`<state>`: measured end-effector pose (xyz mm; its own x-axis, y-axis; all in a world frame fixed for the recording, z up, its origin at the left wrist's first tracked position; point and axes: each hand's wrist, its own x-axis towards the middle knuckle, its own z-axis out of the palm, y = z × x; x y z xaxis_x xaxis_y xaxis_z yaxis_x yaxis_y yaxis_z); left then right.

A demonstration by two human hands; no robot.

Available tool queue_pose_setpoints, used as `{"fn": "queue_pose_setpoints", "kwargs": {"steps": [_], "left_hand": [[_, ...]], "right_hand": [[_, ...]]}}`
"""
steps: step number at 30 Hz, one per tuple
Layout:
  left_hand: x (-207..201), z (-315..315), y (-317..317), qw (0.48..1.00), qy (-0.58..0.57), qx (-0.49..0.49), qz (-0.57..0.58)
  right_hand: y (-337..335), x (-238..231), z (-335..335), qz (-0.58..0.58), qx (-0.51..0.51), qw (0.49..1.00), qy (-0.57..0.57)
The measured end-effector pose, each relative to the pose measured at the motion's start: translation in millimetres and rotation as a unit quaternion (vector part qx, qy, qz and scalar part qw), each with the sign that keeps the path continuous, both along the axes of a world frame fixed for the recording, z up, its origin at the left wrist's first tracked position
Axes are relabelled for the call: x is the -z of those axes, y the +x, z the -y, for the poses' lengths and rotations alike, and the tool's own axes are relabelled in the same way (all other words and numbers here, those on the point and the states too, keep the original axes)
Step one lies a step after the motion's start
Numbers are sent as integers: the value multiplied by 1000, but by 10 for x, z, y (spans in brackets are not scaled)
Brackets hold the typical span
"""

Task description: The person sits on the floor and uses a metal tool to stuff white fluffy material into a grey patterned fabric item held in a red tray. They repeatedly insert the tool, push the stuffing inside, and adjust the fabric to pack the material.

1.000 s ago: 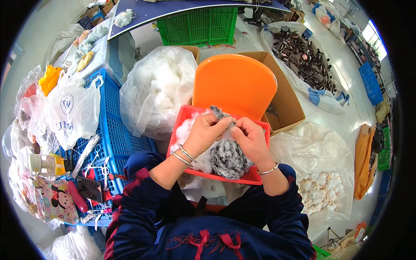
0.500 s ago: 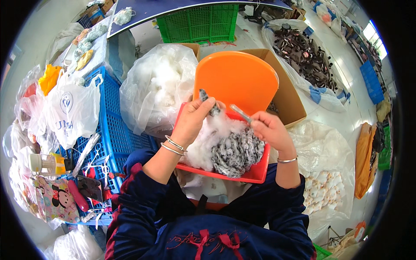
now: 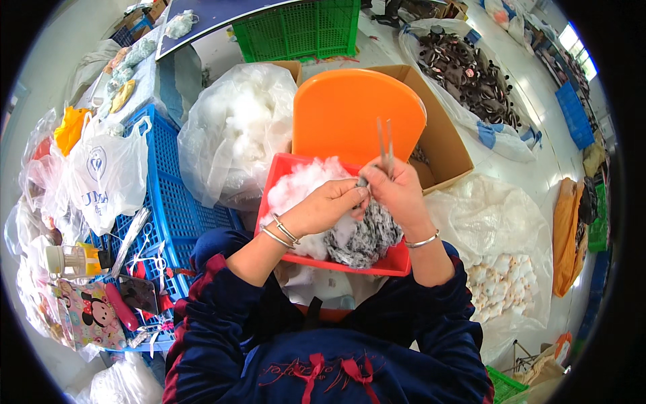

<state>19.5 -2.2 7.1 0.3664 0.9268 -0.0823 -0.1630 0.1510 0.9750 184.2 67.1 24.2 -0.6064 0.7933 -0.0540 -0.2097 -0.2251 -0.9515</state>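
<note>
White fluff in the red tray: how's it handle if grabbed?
Likely light for its size: the white fluff looks airy and loose. Probably floppy, pulling apart into wisps, given its ragged tufts. Unlikely to roll, being an irregular heap inside the red tray.

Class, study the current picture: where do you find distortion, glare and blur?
Head view: black fisheye corners, the room curving around the rim; head view: the window glares white and the floor at right shows bright reflections; head view: the tweezers look faint against the orange panel, perhaps motion blur.
</note>
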Motion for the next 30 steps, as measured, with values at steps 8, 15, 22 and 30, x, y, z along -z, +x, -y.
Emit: {"fn": "queue_pose_setpoints", "kwargs": {"steps": [8, 15, 22, 30], "left_hand": [[-59, 27, -55, 997, 29, 30, -60], [-105, 43, 87, 998, -37, 10, 47], [-105, 56, 66, 999, -16, 4, 34], [88, 63, 30, 993, 64, -16, -101]], "right_hand": [[194, -31, -230, -19, 133, 991, 4], [69, 1, -137, 3, 126, 992, 28], [228, 52, -270, -25, 163, 986, 29], [543, -36, -561, -61, 248, 966, 45]]}}
